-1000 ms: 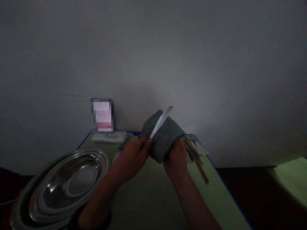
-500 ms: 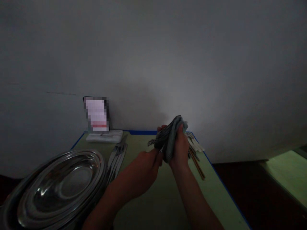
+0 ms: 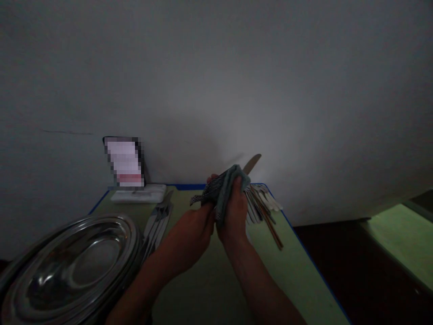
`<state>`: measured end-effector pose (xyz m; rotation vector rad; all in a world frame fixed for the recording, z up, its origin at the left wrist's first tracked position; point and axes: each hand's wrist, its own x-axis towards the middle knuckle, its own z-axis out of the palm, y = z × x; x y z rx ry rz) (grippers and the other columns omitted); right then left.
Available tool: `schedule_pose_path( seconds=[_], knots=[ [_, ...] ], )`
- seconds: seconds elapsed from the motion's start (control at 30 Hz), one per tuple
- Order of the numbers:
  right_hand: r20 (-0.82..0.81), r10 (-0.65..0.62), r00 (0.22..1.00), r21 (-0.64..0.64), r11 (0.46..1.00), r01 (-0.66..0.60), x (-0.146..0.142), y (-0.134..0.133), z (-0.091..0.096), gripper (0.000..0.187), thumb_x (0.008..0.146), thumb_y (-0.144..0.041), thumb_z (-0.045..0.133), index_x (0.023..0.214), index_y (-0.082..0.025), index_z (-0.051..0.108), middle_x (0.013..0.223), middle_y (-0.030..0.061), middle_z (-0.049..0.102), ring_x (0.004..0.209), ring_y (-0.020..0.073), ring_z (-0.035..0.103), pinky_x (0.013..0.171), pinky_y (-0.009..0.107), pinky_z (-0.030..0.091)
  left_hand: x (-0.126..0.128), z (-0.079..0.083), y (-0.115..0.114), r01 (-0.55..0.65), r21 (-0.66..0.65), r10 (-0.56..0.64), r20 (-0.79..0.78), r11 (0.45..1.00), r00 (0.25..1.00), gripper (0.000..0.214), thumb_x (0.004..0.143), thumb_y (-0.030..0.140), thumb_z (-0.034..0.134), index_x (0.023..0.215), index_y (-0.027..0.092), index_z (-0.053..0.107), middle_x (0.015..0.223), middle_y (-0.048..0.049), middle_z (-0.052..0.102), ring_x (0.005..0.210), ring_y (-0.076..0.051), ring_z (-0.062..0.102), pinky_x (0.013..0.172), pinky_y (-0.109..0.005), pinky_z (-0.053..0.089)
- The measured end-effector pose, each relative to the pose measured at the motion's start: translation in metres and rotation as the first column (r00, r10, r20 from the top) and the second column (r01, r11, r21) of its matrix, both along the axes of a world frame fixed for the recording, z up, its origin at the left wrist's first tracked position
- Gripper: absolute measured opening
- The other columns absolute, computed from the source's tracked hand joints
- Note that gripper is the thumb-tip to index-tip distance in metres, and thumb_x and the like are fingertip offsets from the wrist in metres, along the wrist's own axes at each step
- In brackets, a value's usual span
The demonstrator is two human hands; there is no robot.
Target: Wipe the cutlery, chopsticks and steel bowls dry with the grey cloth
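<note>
The knife [image 3: 253,164] now pokes its blade out of the cloth [image 3: 227,189] toward 1 o'clock; half a second ago the cloth hid it. The left hand [image 3: 194,229] is closed on the low end of the knife, though the handle is hidden. The right hand [image 3: 236,214] squeezes the cloth around the knife. From the one cloth, one phone [image 3: 124,161] stands at 10 o'clock, at least two bowls [image 3: 96,264] sit at 8, and two brown sticks [image 3: 273,229] lie at 4.
</note>
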<state>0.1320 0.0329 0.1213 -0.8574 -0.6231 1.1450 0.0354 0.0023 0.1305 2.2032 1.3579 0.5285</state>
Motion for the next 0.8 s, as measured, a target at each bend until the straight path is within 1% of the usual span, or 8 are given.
schedule_pose_path(
  seconds=[0.07,0.17,0.3,0.4,0.53,0.6,0.67,0.8],
  knots=[
    [-0.024,0.055,0.998,-0.01,0.998,-0.055,-0.01,-0.002,-0.004,0.048,0.083,-0.056,0.038,0.083,-0.016,0.065,0.081,0.0107,0.07,0.083,0.0222,0.068,0.075,0.038,0.054,0.0,-0.003,0.001,-0.025,0.025,0.026,-0.054,0.999,0.998,0.029,0.09,0.024,0.024,0.091,0.018,0.052,0.082,-0.0078,0.064,0.071,-0.02,0.06,0.063,-0.031,0.038],
    [-0.041,0.062,0.997,0.011,0.998,-0.062,-0.002,0.002,-0.005,0.046,0.083,-0.053,0.04,0.084,-0.015,0.065,0.077,0.0099,0.07,0.078,0.0213,0.068,0.074,0.039,0.054,-0.006,-0.002,0.0,-0.016,0.009,0.017,-0.117,1.0,0.993,0.03,0.092,0.03,0.024,0.093,0.019,0.052,0.076,-0.0059,0.063,0.065,-0.02,0.059,0.058,-0.03,0.036],
    [-0.126,-0.084,0.988,0.07,0.993,0.093,0.035,0.012,0.004,0.04,0.085,-0.049,0.041,0.087,-0.015,0.063,0.084,0.007,0.07,0.078,0.0164,0.067,0.079,0.035,0.052,-0.021,0.01,-0.01,0.092,-0.108,-0.101,-0.084,0.99,0.991,0.035,0.092,0.041,0.026,0.091,0.021,0.054,0.07,-0.0006,0.061,0.061,-0.016,0.056,0.054,-0.026,0.035],
    [-0.236,-0.157,0.959,0.073,0.981,0.179,0.056,0.015,0.012,0.035,0.087,-0.045,0.04,0.089,-0.017,0.061,0.082,0.0025,0.069,0.075,0.0134,0.065,0.071,0.032,0.054,-0.034,0.025,-0.02,0.161,-0.179,-0.178,-0.083,0.971,0.98,0.031,0.092,0.038,0.03,0.101,0.022,0.055,0.079,-0.001,0.063,0.067,-0.015,0.057,0.058,-0.025,0.038],
    [-0.318,-0.169,0.933,0.113,0.97,0.214,0.062,0.013,0.017,0.033,0.09,-0.04,0.034,0.084,-0.021,0.06,0.077,-0.0008,0.067,0.07,0.0117,0.064,0.062,0.028,0.053,-0.049,0.04,-0.024,0.344,-0.275,-0.345,0.048,0.898,0.937,0.029,0.091,0.028,0.04,0.117,0.026,0.051,0.087,0.0011,0.067,0.078,-0.013,0.06,0.067,-0.022,0.042],
    [-0.326,-0.155,0.933,0.131,0.97,0.207,0.062,0.013,0.016,0.036,0.09,-0.04,0.033,0.081,-0.02,0.061,0.076,-0.0004,0.066,0.069,0.011,0.063,0.061,0.027,0.052,-0.053,0.043,-0.021,0.444,-0.299,-0.411,0.168,0.845,0.896,0.027,0.09,0.028,0.044,0.114,0.025,0.055,0.092,0.0009,0.069,0.083,-0.012,0.061,0.071,-0.02,0.043],
    [-0.325,-0.156,0.933,0.142,0.967,0.211,0.062,0.014,0.013,0.036,0.09,-0.04,0.034,0.079,-0.018,0.061,0.074,-0.0004,0.065,0.066,0.0095,0.062,0.059,0.024,0.052,-0.056,0.043,-0.017,0.495,-0.315,-0.432,0.25,0.81,0.866,0.024,0.089,0.03,0.046,0.107,0.021,0.061,0.093,-0.0012,0.07,0.078,-0.011,0.063,0.067,-0.019,0.045],
    [-0.316,-0.196,0.928,0.209,0.94,0.27,0.06,0.015,0.008,0.029,0.088,-0.038,0.041,0.079,-0.018,0.059,0.072,-0.0021,0.064,0.065,0.0079,0.061,0.06,0.022,0.051,-0.05,0.035,-0.011,0.41,-0.26,-0.353,0.239,0.874,0.905,0.025,0.089,0.033,0.047,0.096,0.018,0.066,0.077,-0.002,0.072,0.059,-0.009,0.063,0.051,-0.016,0.042]
  ],
)
